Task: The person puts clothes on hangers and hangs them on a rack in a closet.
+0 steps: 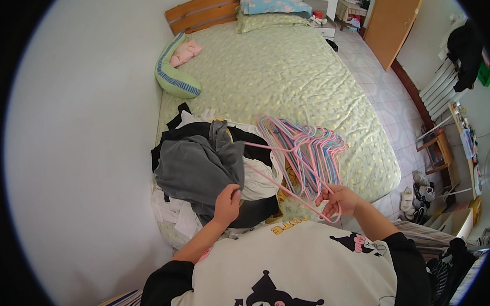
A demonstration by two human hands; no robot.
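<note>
My left hand point(228, 203) pinches the edge of a dark grey garment point(188, 163) at its lower right side. A pink clothes hanger point(268, 180) is gripped in my right hand point(337, 200) near one end; its far end reaches into the grey garment's opening, where the tip is hidden. Under the grey garment lies a heap of black and white clothes point(260, 180), with some yellow fabric at its right. Just beyond my right hand, a bunch of pink, blue and green hangers point(314, 151) lies on the patterned bed sheet point(272, 73).
The bed adjoins a white wall point(88, 127) on the left. A green bolster point(176, 80) and a pink cloth point(186, 53) lie near it. Pillows point(274, 22) rest by the wooden headboard point(205, 12). Shoes point(417, 197) and a wooden stool point(439, 149) stand on the right.
</note>
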